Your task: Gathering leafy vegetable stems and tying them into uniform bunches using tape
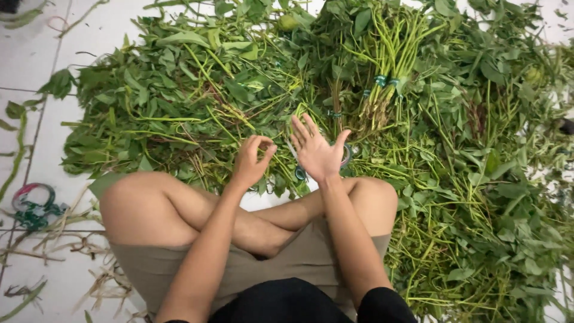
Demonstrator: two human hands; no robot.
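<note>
rubber bands (34,206) lie on the tiled floor (36,54) at far left. left hand (251,160) fingertips curled together, what it pinches unclear. right hand (315,151) spread open, empty, above loose leafy greens (179,96). tied stem bundle (385,66) beyond, upper right.

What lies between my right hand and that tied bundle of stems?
Head view: loose leafy stems, between right hand and tied bundle.
</note>
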